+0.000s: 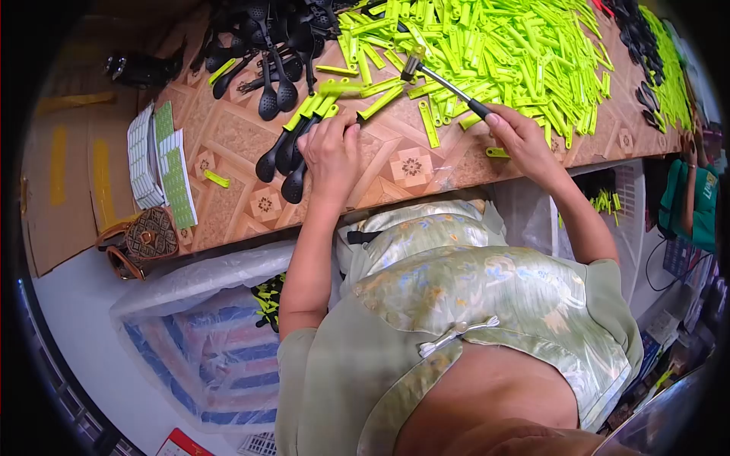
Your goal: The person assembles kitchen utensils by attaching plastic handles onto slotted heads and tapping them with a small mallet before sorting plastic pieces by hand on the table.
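Observation:
My right hand point(518, 137) is closed round the black grip of a hammer point(449, 85). The hammer's metal head is raised at the upper middle, close to the end of a lime-green handle point(380, 103). That handle sits on a black spoon point(293, 187), which my left hand point(331, 152) grips; its middle is hidden under my fingers. Beside my left hand lie more black spoons point(268, 163) with green handles fitted on. A large heap of loose lime-green handles point(487, 45) spreads over the table point(365, 171) beyond both hands.
Black slotted spoons and other utensils point(262, 45) are piled at the back left. Label sheets point(163, 156) and a patterned bag point(148, 234) lie at the left edge. Below is a plastic-lined striped container point(220, 357). Another person's green garment point(688, 201) shows far right.

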`<state>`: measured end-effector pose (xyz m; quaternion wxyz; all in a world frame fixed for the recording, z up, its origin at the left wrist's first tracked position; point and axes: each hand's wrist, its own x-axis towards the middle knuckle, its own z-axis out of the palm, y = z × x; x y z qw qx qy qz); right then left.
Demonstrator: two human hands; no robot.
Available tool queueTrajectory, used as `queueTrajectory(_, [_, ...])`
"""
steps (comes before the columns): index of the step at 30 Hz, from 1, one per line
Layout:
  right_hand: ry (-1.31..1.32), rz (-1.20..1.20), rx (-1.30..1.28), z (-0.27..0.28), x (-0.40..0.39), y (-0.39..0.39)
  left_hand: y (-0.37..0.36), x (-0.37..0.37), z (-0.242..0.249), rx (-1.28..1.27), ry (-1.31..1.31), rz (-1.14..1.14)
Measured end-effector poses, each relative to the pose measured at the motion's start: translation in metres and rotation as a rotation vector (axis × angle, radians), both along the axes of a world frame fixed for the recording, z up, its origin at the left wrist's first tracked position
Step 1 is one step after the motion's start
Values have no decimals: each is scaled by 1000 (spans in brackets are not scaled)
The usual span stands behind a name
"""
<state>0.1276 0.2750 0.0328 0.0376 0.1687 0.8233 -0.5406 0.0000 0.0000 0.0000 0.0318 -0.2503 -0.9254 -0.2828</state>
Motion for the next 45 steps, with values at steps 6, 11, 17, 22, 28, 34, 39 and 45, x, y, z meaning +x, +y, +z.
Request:
queueTrajectory(6, [19,21,-69,3,-2,-9,-7,5,16,178,-401,33])
queueTrajectory(11, [120,202,259,9,6,-24,-5,19,5,-4,-88,-41])
queueTrajectory(17, [181,252,476,-11,18,-28,-7,37,-3,88,227,-122])
queueTrajectory(22, [222,229,454,-15,20,-27,-15,43,-14,51,277,-208])
queueTrajectory(28, [230,218,414,-5,24,-29,-19,36,-16,17,346,-215])
queueTrajectory(34, [344,282,492,-14,31,-33,-26,32,-23,-70,496,-235])
queueTrajectory(39, [404,275,524,-2,33,-37,-28,30,-19,-120,528,-291])
queueTrajectory(45, [443,285,579,-14,40,-38,-30,26,-8,-215,539,-403])
